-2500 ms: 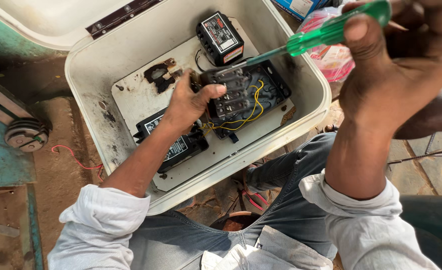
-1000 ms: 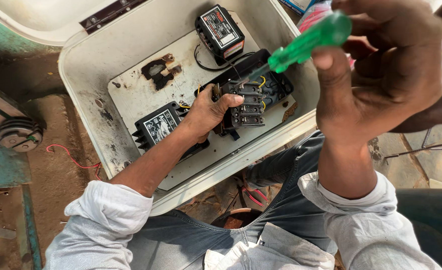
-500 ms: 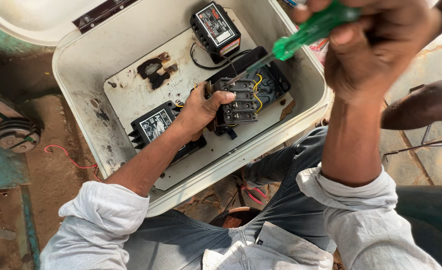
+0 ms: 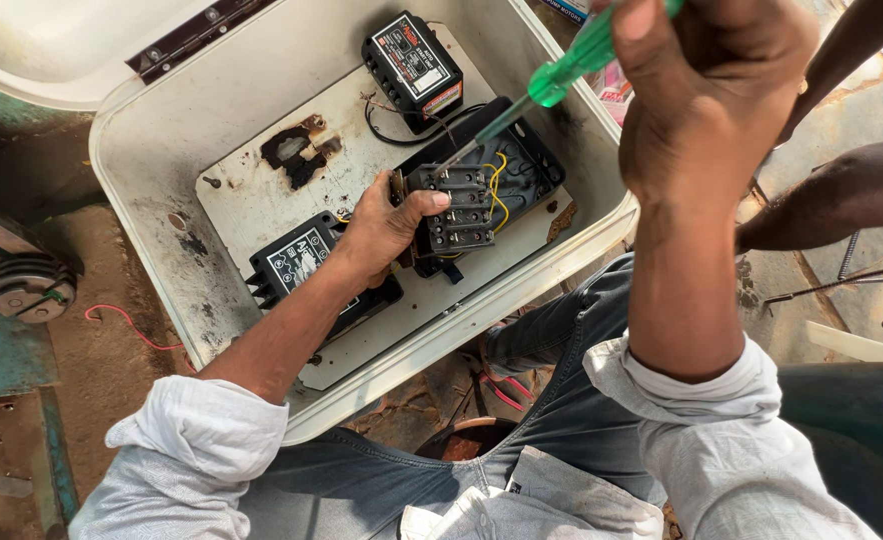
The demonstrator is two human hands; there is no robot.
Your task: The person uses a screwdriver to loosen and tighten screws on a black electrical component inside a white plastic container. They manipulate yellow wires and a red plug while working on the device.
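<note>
Gripping the green screwdriver (image 4: 569, 62) in the closed right hand (image 4: 706, 95), tip on the terminal block (image 4: 458, 208) clamped by the left hand (image 4: 379, 232) at box centre — keep the shaft square to the screw, enclosure wall (image 4: 571, 130) crowds 3 o'clock, open room toward 10.
</note>
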